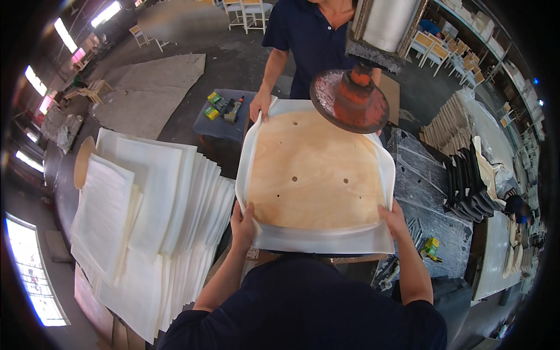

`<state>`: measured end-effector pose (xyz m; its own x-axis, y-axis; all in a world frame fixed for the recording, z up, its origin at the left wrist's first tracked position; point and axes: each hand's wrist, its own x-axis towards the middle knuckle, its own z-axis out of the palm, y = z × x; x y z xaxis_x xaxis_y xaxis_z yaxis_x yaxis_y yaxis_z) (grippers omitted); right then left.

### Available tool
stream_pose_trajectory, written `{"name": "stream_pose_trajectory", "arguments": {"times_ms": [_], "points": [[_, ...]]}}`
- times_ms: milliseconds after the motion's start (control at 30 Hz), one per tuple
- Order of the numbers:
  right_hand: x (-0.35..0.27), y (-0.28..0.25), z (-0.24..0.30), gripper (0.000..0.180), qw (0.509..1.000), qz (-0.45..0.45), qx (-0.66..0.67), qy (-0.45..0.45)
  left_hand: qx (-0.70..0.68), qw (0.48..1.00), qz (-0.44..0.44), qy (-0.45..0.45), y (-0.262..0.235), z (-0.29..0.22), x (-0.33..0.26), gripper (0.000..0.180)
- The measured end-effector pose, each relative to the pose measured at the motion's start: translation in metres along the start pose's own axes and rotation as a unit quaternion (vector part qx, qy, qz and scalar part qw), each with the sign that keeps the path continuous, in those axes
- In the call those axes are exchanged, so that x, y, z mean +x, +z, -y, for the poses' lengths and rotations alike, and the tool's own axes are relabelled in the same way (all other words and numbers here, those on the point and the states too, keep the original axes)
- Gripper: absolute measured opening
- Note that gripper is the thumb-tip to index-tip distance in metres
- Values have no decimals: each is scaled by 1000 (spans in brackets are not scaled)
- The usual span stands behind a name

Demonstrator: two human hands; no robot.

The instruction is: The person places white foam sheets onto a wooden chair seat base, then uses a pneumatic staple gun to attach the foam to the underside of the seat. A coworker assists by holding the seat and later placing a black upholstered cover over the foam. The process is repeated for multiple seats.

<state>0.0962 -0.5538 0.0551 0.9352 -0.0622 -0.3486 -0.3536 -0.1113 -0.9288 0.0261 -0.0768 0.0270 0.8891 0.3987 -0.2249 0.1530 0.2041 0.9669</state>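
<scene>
A plywood seat board [315,157] with several small holes lies level in front of me, wrapped round by a white covering sheet [321,240] that rises past its edges. At the near left corner my left hand [243,226] is closed on the sheet, thumb beside the wood. My right hand [394,221] grips it at the near right corner; the fingers of both hands are partly hidden. Opposite, a co-worker's hand [261,106] holds the far left corner. Over the far right part hangs a round, red-and-dark press disc [350,102], which hides the co-worker's other hand.
Left of me stands a big stack of white sheets [146,192]. A dark stool [213,125] with small green-and-yellow boxes and a tool is at the far left. To the right, a plastic-covered table [426,192] bears loose staples and a yellow-green box [430,248]; dark curved pieces [466,184] are stacked beyond.
</scene>
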Motion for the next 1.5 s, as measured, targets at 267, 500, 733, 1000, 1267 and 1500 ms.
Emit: {"name": "stream_pose_trajectory", "arguments": {"times_ms": [267, 500, 733, 1000, 1267, 1500], "points": [[0, 6, 8, 57, 998, -29, -58, 22, 347, 937, -21, 44, 2, 8, -3, 69], [-1, -15, 20, 66, 954, -27, -297, 1, 494, 862, -9, 116, 14, 4, -5, 68], [6, -13, 18, 88, 922, -49, -382, 34, 572, 781, 36, 249, 2, -2, -10, 51], [8, -11, 27, 89, 918, -26, -383, 104, 562, 801, 59, 199, -19, -14, 5, 42], [34, -44, 14, 56, 935, -208, -289, -7, 140, 982, 22, -122, -71, -33, 96, 26], [76, -64, -25, 38, 971, -59, 148, 176, 144, 962, 91, -214, -80, -36, 99, 29]]}}
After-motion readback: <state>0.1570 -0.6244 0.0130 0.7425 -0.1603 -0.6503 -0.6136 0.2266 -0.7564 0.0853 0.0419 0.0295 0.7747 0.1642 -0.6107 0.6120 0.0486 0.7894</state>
